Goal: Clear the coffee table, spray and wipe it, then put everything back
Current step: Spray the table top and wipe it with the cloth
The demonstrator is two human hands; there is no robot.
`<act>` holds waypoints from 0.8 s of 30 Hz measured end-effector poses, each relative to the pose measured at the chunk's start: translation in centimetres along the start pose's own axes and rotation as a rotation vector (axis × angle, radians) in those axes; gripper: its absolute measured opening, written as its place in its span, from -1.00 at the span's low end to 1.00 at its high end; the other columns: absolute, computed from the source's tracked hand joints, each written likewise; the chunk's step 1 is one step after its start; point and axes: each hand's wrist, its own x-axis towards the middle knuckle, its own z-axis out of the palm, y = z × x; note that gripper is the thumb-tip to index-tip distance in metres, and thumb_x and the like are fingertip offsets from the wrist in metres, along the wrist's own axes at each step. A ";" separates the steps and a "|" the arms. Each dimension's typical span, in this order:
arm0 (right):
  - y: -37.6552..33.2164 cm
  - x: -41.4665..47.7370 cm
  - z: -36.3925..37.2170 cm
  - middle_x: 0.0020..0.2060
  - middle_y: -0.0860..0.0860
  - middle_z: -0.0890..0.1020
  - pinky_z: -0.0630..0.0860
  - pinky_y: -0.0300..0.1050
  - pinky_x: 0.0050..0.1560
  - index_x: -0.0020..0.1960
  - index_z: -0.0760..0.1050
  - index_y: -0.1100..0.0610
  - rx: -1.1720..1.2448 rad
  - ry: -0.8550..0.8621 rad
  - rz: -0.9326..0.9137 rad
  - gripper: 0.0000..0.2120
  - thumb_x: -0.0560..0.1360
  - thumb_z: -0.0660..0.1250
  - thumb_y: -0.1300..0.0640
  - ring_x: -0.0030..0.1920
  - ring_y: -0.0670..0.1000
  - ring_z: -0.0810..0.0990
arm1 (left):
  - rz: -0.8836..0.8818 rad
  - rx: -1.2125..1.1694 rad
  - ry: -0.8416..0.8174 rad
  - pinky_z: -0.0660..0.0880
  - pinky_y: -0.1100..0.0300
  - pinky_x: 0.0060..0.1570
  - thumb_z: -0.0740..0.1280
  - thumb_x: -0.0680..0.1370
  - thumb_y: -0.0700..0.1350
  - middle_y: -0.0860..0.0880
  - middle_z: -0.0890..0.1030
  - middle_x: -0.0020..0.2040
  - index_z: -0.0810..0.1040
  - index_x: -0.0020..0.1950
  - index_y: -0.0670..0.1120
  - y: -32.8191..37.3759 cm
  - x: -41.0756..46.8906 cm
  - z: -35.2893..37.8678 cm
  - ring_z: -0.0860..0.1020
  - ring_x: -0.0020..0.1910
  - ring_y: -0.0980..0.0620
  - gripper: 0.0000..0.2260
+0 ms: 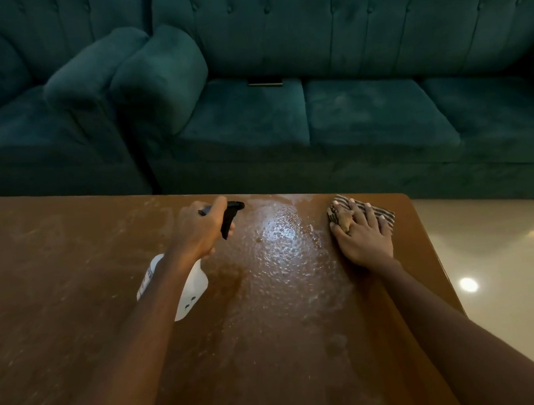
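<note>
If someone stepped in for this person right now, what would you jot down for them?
Left hand grips the spray bottle above the coffee table.
Right hand presses flat on the striped cloth near the table's far right corner.
Done: table cleared, spray droplets between the hands.
Left: wipe up, then put everything back; only a flat dark object on the sofa is visible.
</note>
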 end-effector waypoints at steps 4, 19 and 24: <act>-5.4 3.5 0.0 0.60 -0.06 -0.15 -0.30 0.18 0.50 0.60 -0.07 -0.13 0.000 -0.025 -0.006 -0.34 0.58 -0.20 -0.37 0.57 0.08 -0.27 | 0.032 -0.061 -0.001 0.42 0.23 -0.41 0.11 0.55 0.23 -0.10 0.69 -0.18 0.64 -0.10 -0.07 -0.3 -0.3 -0.6 0.58 -0.27 -0.09 -0.55; -3.2 -5.0 1.1 0.55 -0.30 -0.18 -0.28 -0.03 0.49 0.52 -0.06 -0.35 -0.110 -0.016 -0.447 -0.47 0.56 -0.22 -0.35 0.56 -0.11 -0.27 | 0.033 -0.120 0.027 0.43 0.21 -0.45 0.05 0.50 0.28 -0.17 0.68 -0.18 0.64 -0.04 -0.14 -1.1 -0.2 -1.4 0.49 -0.41 -0.04 -0.43; -2.7 -0.1 -0.2 0.60 -0.13 -0.10 -0.19 0.10 0.54 0.60 0.01 -0.14 -0.103 0.020 -0.066 -0.40 0.61 -0.15 -0.32 0.58 -0.02 -0.19 | 0.054 -0.108 0.027 0.46 0.16 -0.40 0.06 0.50 0.29 -0.25 0.66 -0.17 0.62 -0.07 -0.20 -1.4 0.0 -1.5 0.53 -0.36 -0.12 -0.40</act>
